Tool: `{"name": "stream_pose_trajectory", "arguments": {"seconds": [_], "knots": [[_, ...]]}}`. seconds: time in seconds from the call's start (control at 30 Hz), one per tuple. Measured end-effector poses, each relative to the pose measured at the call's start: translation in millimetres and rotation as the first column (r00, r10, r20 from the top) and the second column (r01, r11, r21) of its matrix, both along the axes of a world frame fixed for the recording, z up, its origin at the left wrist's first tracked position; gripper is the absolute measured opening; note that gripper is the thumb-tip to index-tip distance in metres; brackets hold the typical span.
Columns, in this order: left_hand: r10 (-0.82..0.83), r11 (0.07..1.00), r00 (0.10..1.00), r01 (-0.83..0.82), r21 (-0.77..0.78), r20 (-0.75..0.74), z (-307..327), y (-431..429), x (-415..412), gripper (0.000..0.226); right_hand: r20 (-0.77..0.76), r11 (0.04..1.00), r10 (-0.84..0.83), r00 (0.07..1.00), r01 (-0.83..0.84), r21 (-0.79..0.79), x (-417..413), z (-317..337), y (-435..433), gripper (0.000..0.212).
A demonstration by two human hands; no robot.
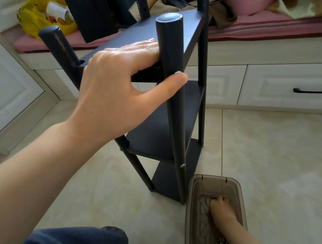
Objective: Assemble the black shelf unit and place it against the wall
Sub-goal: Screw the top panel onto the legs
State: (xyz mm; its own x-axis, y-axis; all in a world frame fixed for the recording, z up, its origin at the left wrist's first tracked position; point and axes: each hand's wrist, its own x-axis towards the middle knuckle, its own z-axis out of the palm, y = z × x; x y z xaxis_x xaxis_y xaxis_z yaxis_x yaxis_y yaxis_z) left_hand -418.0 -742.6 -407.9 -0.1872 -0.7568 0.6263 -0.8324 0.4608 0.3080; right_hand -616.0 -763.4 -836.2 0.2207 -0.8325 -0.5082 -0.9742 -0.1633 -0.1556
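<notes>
The black shelf unit (167, 126) stands upright on the tiled floor, with several boards between round black posts. My left hand (120, 79) rests on the top board and grips it by the front edge, thumb against the near post (170, 47). My right hand (221, 209) reaches down into a brown translucent plastic bin (191, 207) on the floor to the right of the shelf's base. Its fingers are curled over small hardware at the bin's far end; what they hold is hidden. Loose metal screws (222, 243) lie in the bin's near end.
White cabinets with a black drawer handle (312, 91) run behind the shelf under a pink-cushioned bench (271, 25). A yellow plastic bag (38, 7) and black items sit on the bench. My knee in dark trousers (83, 240) is at the bottom.
</notes>
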Motion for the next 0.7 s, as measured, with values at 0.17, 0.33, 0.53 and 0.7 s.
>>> {"name": "stream_pose_trajectory", "arguments": {"seconds": [0.17,0.33,0.53,0.7], "knots": [[-0.005,1.000,1.000,0.005,-0.006,-0.006,0,0,0,0.025,-0.031,0.999,0.053,0.998,-0.053,0.010,-3,-4,1,0.037],[-0.004,1.000,1.000,0.004,-0.007,-0.001,-1,-1,1,0.025,-0.092,0.993,0.118,0.989,-0.116,0.027,-3,-4,4,0.039],[-0.007,1.000,1.000,0.007,0.002,-0.011,-2,-1,2,0.027,-0.106,0.991,0.131,0.986,-0.131,0.002,-3,6,6,0.038],[0.006,0.999,0.999,-0.005,0.040,-0.032,-2,-2,5,0.030,-0.019,0.999,0.046,0.999,-0.046,-0.003,-2,28,11,0.030]]}}
